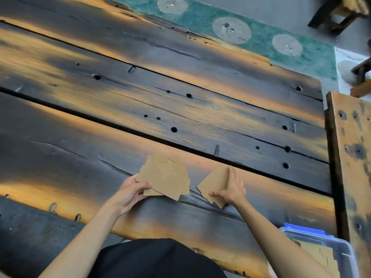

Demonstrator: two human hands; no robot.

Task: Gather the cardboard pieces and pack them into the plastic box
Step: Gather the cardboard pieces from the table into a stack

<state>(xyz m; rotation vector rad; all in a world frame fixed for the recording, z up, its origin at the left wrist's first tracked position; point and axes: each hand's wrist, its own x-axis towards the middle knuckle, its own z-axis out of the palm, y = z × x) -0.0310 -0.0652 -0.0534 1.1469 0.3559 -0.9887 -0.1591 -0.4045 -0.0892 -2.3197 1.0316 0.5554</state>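
Tan cardboard pieces [163, 175], flat, jagged-edged, top one scored with curves

Table [180, 109]: rough weathered wood planks, charred dark with orange patches, cracked, pocked with holes; faint sheen. Cardboard stack [164, 175]: matt brown card, smooth, die-cut edges. Second piece [214, 183]: same matt card. Box [345, 247]: clear glossy plastic, blue plastic clip, card inside. Rug [261, 37]: green, fuzzy cloth, pale round motifs.
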